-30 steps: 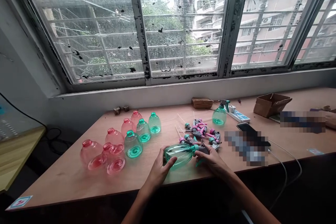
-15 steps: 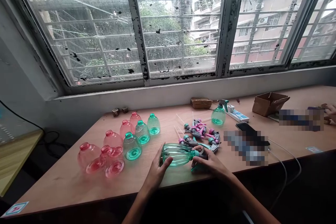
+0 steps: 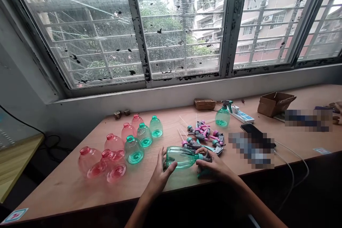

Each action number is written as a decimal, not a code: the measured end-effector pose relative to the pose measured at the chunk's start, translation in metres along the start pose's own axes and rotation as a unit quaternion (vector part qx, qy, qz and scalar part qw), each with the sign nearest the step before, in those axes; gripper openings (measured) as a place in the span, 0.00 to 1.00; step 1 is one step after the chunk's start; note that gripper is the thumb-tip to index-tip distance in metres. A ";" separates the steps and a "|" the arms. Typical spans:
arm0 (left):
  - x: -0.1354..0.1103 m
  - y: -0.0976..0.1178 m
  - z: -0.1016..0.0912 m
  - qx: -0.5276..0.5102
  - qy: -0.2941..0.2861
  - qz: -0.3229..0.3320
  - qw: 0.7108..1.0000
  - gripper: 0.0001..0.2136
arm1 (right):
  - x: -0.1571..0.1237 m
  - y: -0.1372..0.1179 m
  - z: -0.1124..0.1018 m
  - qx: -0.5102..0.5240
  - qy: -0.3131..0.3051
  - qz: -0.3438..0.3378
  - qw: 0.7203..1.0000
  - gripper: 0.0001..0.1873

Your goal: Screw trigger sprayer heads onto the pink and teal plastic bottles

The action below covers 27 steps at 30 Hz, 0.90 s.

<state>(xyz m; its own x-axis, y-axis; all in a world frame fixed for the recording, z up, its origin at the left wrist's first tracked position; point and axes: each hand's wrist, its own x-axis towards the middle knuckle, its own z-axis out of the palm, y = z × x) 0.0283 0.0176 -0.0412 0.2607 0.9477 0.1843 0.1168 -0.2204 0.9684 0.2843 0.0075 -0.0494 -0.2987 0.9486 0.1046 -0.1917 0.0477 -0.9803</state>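
Bench (image 3: 61,188) edge runs close under your wrists; bare wood lies free at your left, below the pink bottles (image 3: 107,156). Near that edge the green bottle (image 3: 181,157) lies on its side, clear and ribbed. Your left hand (image 3: 160,175) fingers grip its base, and your right hand (image 3: 213,165) fingers close around its spray cap (image 3: 204,156).

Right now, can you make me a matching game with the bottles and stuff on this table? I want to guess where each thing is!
Things
1. ribbed green clear plastic bottle
2. green plastic spray bottle with trigger top
3. brown cardboard box
4. pink clear plastic bottles

Places
A. open, far right on the wooden table
B. lying sideways, held by the left hand and right hand
C. standing beside the white power strip
D. grouped at the left, uncapped

Pairs: 1-B, 2-C, 3-A, 4-D
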 end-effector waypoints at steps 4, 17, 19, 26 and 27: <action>0.000 -0.001 -0.001 -0.010 -0.031 0.006 0.999 0.47 | 0.005 0.003 0.000 0.009 0.013 -0.008 1.000 0.22; 0.003 0.003 -0.001 -0.064 -0.052 -0.007 0.997 0.53 | 0.006 0.005 0.000 0.018 0.020 -0.009 1.000 0.25; 0.004 0.005 -0.001 -0.062 -0.052 -0.007 0.997 0.54 | 0.006 0.006 -0.001 0.018 0.019 -0.010 1.000 0.25; 0.000 0.009 -0.002 -0.067 -0.069 0.011 0.995 0.52 | 0.007 0.009 -0.003 0.020 0.014 -0.017 1.000 0.23; -0.001 0.008 -0.002 -0.072 -0.076 0.008 0.994 0.52 | 0.007 0.010 -0.003 0.021 0.013 -0.016 1.000 0.23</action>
<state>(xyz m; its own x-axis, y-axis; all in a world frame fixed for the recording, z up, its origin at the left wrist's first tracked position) 0.0269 0.0158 -0.0332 0.4049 0.8961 0.1820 -0.0233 -0.1889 0.9817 0.2833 0.0156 -0.0591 -0.2670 0.9548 0.1306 -0.2403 0.0653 -0.9685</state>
